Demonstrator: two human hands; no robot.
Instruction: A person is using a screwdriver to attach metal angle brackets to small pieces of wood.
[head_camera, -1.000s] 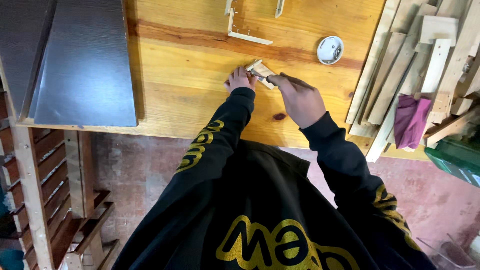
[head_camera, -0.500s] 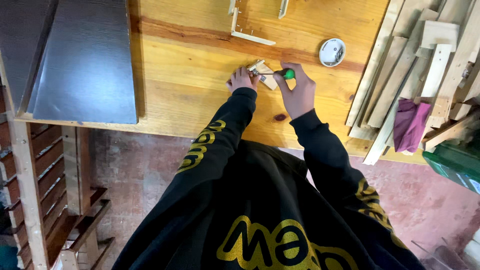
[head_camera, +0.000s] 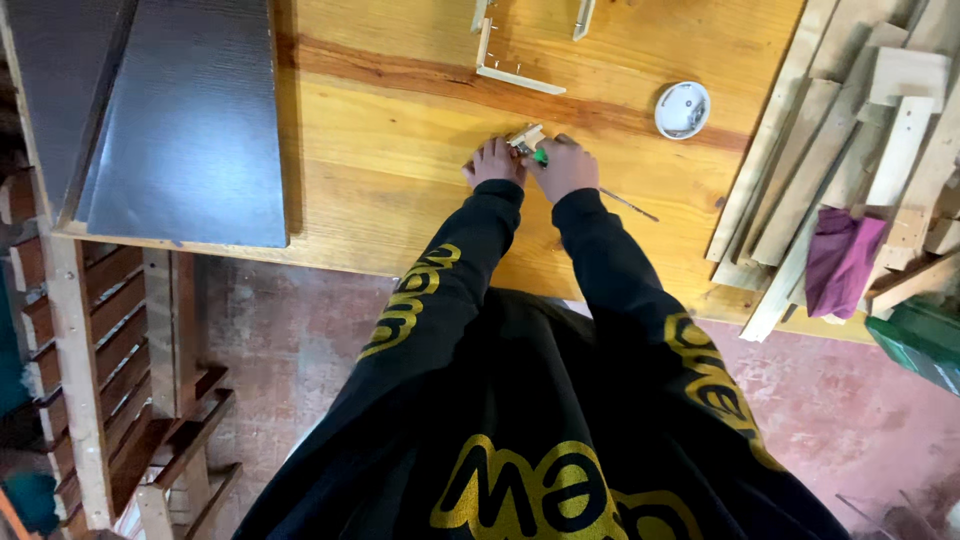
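Observation:
Both my hands meet at a small light wooden block (head_camera: 526, 135) on the varnished wooden tabletop (head_camera: 400, 130). My left hand (head_camera: 494, 161) presses on the block's left side and holds it down. Just right of it, my right hand (head_camera: 566, 168) is closed around a green-handled tool (head_camera: 540, 155), whose green end touches the block. From under the right hand a thin metal shaft (head_camera: 630, 205) sticks out to the lower right, along the tabletop. Black sleeves with yellow print cover both arms.
A dark grey panel (head_camera: 185, 130) lies on the table's left end. A round white lidded tin (head_camera: 682, 109) sits right of the hands. Thin wooden frame pieces (head_camera: 515, 75) lie at the far edge. Stacked wooden slats (head_camera: 850, 130) and a purple cloth (head_camera: 842, 260) fill the right side.
My right hand has moved left and closed in on the block beside the left hand. The green handle now points at the block, with the metal shaft trailing to the right.

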